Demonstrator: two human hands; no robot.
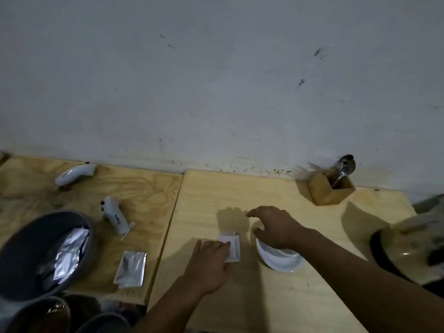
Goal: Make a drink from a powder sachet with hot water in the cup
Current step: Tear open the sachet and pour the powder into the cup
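Observation:
A white powder sachet (pixel 233 243) lies flat on the light wooden table (pixel 264 195). My left hand (pixel 209 263) rests on its near end, fingers pressed on it. Just to the right stands a white cup (pixel 280 259). My right hand (pixel 274 224) hovers over the cup's far rim with fingers spread and holds nothing. The hand hides part of the cup. A kettle or pot with a shiny lid (pixel 410 248) sits blurred at the right edge.
A wooden holder with spoons and forks (pixel 332 186) stands by the wall. On the left board (pixel 149 188) lie a silver sachet (pixel 131 267) and two white controllers (pixel 115 217). A grey bin (pixel 21 246) holds several silver sachets.

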